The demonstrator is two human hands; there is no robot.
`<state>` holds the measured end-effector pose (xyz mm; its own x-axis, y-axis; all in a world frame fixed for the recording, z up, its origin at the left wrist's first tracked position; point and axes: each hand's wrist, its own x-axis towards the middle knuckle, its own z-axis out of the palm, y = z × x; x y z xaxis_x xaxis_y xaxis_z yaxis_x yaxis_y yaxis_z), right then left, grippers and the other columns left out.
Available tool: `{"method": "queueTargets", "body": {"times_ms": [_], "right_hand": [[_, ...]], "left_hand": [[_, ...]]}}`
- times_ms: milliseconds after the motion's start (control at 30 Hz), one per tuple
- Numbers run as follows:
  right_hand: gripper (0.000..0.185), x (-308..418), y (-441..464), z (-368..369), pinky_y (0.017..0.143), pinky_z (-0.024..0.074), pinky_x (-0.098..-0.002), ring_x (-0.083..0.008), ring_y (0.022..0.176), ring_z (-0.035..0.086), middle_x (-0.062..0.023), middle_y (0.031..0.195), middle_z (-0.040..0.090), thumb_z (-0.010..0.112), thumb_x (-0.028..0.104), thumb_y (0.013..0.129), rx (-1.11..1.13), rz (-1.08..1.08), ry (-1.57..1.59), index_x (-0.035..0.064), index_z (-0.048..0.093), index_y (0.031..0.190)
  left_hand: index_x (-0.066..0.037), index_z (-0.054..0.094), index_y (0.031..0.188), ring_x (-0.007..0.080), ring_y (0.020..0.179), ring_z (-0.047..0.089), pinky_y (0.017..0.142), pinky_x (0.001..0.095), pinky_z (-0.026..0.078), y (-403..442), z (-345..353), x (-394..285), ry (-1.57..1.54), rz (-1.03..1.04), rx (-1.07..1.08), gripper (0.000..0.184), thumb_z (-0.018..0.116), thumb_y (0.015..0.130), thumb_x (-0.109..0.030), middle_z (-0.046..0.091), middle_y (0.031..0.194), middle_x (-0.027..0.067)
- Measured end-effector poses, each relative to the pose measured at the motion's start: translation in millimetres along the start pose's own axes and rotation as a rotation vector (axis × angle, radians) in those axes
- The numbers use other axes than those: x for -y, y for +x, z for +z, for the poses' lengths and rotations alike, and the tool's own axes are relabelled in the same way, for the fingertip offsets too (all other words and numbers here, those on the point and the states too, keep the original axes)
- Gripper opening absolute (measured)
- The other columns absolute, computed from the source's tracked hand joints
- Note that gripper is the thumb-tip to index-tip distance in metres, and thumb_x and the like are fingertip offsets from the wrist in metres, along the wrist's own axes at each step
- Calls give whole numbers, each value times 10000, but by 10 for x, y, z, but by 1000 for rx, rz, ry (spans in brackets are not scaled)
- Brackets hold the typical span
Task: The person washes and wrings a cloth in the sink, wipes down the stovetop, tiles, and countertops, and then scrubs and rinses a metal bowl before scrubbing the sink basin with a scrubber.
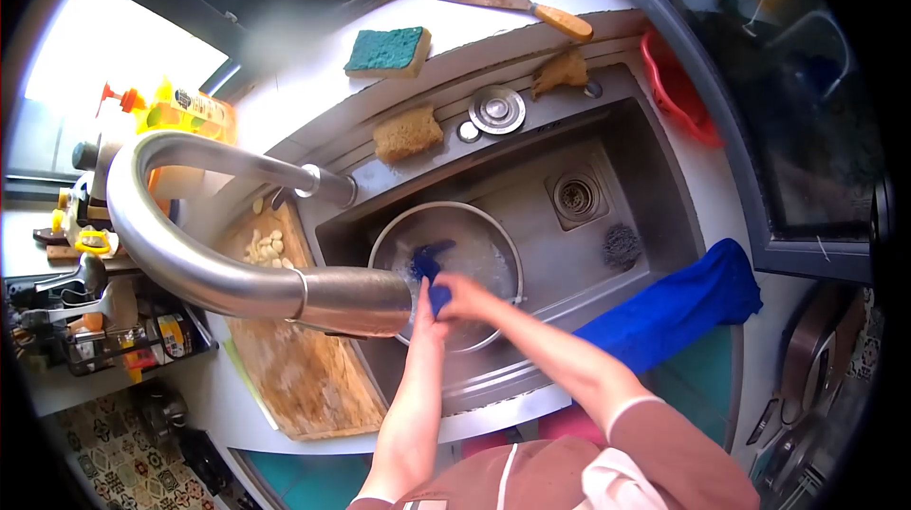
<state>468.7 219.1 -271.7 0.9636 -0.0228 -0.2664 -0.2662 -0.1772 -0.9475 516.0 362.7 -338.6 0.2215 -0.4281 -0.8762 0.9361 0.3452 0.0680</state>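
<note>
A dark blue cloth is bunched between my two hands over a round metal basin in the sink. My left hand, partly hidden by the tap's spout, is closed on the cloth from the left. From the right, my right hand grips the lower part of the same cloth. The steel tap arches in from the left, its spout end right beside my left hand. Water appears to lie in the basin under the cloth.
Left of the sink lies a wooden cutting board with peeled garlic cloves. A blue towel drapes over the sink's front right edge. Behind are a sponge, a scraper and a red bowl. A steel scrubber sits inside the sink.
</note>
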Motion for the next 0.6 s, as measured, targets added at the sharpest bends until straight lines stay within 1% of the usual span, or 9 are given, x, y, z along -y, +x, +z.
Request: {"method": "queueTargets", "body": {"times_ms": [33,133,200,267,367,400,533,567,600], "right_hand": [[462,420,-215,15,771,469,-408,-339,895,593,-136,900,608,743,263,562,-44,29,-124,97,600,969],[357,816,-414,166,770,473,-424,-338,894,614,-162,913,635,660,340,652,-181,91,-106,141,621,945],[369,776,-314,62,752,484,-439,-339,861,629,-164,893,649,622,390,676,-283,275,-34,124,634,932],[385,546,-152,-96,732,493,-450,-348,813,637,-163,859,654,606,425,721,-427,324,-262,102,638,929],[320,210,-87,-276,779,491,-448,-341,951,592,-154,898,655,598,393,782,-407,367,-483,109,646,921],[292,8,-74,-233,790,490,-447,-338,990,573,-147,904,656,603,371,790,-455,328,-547,114,651,921],[228,-355,173,152,859,471,-431,-328,1085,503,-132,962,638,648,271,770,-697,499,-574,117,661,938],[299,-575,262,335,891,445,-422,-330,1032,524,-151,980,609,681,227,722,-598,520,-400,91,647,985],[384,-1108,403,605,882,427,-416,-351,989,528,-180,987,577,705,254,673,-350,321,172,65,627,999]], "left_hand": [[-112,606,1022,277,865,634,809,417,517,-311,260,2,-37,0,180,395,550,868,-472,641,903,122],[-89,594,907,250,827,619,751,388,524,-124,37,-86,17,-107,314,305,524,893,-385,608,816,100],[-60,575,1018,228,876,616,782,362,519,82,-318,91,92,309,309,263,474,939,-290,619,976,85],[-47,579,1070,215,934,616,831,355,511,-425,371,183,184,416,-60,294,460,955,-291,620,1063,82],[-29,487,1243,213,1005,595,943,362,459,-761,532,-8,406,590,4,452,604,890,-287,579,1168,91],[-46,557,1129,221,1042,575,915,400,476,-853,548,-65,475,610,-21,341,614,886,-278,589,1149,77],[-177,430,1320,414,1277,312,959,656,302,-517,32,-265,454,270,-217,571,657,837,-379,419,1358,65],[-175,428,1317,415,1256,348,952,660,310,-526,189,-184,428,214,-240,566,647,841,-389,433,1344,71],[-173,427,1315,415,1234,384,945,664,318,-558,321,-143,405,157,-266,561,637,846,-400,447,1331,78]]}}
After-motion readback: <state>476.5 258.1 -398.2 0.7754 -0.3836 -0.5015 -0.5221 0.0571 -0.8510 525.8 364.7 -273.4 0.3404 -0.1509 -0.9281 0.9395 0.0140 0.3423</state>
